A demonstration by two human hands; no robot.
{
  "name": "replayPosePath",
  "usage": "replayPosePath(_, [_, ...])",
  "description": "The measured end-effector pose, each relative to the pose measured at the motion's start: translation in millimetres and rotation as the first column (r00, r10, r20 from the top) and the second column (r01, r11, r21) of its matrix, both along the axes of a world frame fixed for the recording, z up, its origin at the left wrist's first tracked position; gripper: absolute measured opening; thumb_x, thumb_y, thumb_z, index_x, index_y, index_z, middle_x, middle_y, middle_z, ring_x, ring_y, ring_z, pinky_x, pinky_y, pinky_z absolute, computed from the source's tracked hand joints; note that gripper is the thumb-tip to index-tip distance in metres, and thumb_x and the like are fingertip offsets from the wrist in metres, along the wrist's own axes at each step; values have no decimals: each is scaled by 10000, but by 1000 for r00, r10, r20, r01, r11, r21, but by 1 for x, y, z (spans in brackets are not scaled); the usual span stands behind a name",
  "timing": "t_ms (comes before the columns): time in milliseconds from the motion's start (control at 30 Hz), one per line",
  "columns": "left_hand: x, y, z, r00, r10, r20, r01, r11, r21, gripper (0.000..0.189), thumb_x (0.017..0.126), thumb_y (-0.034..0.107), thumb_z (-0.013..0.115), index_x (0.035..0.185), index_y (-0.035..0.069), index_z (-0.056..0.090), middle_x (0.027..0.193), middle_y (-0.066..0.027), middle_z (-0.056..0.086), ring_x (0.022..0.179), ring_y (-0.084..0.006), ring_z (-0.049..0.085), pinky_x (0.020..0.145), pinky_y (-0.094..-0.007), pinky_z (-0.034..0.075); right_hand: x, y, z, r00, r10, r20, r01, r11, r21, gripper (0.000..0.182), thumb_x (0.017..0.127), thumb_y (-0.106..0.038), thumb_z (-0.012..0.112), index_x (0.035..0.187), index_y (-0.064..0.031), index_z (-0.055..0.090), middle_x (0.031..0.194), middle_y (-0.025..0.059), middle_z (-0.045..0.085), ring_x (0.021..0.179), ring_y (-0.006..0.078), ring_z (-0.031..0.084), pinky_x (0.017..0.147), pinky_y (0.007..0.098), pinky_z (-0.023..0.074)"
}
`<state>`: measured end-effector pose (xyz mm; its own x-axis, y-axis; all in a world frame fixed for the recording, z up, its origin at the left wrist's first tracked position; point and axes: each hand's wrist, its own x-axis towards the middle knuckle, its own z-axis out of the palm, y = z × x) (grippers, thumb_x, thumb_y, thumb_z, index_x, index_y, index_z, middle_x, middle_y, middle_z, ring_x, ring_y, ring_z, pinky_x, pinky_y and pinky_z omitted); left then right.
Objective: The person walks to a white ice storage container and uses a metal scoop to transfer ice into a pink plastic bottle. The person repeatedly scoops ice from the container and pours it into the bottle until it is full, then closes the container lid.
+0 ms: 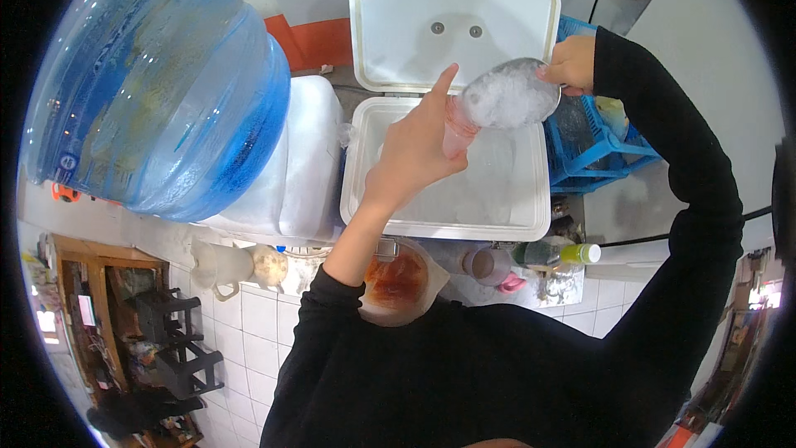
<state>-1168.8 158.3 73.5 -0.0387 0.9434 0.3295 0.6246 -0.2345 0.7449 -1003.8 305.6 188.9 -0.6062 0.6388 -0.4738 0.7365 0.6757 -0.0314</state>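
Note:
My left hand (413, 149) grips a thin, clear pinkish plastic bag (459, 127) near its mouth, the index finger pointing up. A metal scoop (513, 93) heaped with crushed ice (507, 96) is in my right hand (572, 65), its front edge at the bag's mouth. Both hands are over a white cooler box (541, 211), whose lid (404, 6) stands raised behind it. Pale ice or clear plastic lies inside the box, partly hidden by my left hand and hard to tell apart.
A large blue water bottle (186, 93) and a white container (311, 155) stand left. On the right is a blue plastic crate (584, 162). Nearer me are a pitcher of reddish-brown liquid (398, 280), a plastic cup (488, 266), a green-capped bottle (578, 253) and a beige jug (217, 264).

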Motion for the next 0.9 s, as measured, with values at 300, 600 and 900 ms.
replayPosePath(300, [-12, -4, 7, 1000, 6, 7, -6, 1000, 28, 856, 509, 136, 625, 1253, 133, 203, 984, -154, 507, 881, -319, 511, 762, -334, 399, -10, -1, 20, 973, -232, 9, 230, 962, -148, 428, 778, -386, 476, 757, 35, 554, 568, 20, 478, 453, 84, 467, 409, 195, 391])
replayPosePath(600, [-14, 4, 8, 988, -119, -97, 126, 990, 68, 821, 518, 101, 615, 1236, 103, 217, 963, -133, 491, 892, -290, 494, 698, -348, 423, -7, -13, 13, 897, -427, -114, 391, 887, -245, 439, 779, -375, 465, 577, 8, 535, 482, 24, 440, 400, 89, 419, 408, 212, 366])
replayPosePath(900, [-6, 19, 6, 978, -130, -161, 146, 985, 89, 856, 476, 63, 636, 1228, 115, 230, 873, -101, 487, 819, -274, 502, 646, -338, 428, -18, -10, 46, 960, 20, 280, 13, 993, -117, 540, 805, -404, 347, 431, -47, 506, 372, 19, 401, 360, 122, 393, 404, 279, 316])
